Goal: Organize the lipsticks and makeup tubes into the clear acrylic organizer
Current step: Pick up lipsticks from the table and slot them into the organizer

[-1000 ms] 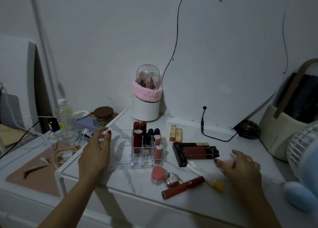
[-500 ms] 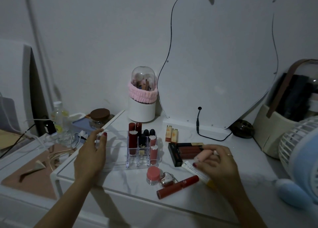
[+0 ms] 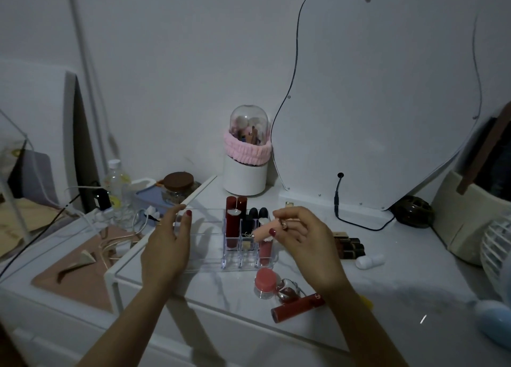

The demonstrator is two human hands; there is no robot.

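Observation:
The clear acrylic organizer (image 3: 206,238) stands on the white marble tabletop, with several dark red and black lipsticks upright in its right-hand slots. My left hand (image 3: 167,245) rests against the organizer's left end, fingers apart. My right hand (image 3: 301,238) hovers over the organizer's right side, pinching a peach-pink tube (image 3: 262,231) tilted above the slots. A long red gloss tube (image 3: 297,307) lies near the front edge. Dark tubes (image 3: 349,247) lie stacked behind my right hand.
A small pink-lidded jar (image 3: 265,281) and a heart-shaped compact (image 3: 287,290) sit in front of the organizer. A white cap (image 3: 370,261) lies at right. A white brush holder (image 3: 246,156), a mirror's back (image 3: 387,90), a bag (image 3: 470,228) and a fan (image 3: 497,245) ring the table.
My right hand picked the peach-pink tube from the table's right side and carried it left, over the organizer. The left hand stayed on the organizer's left end.

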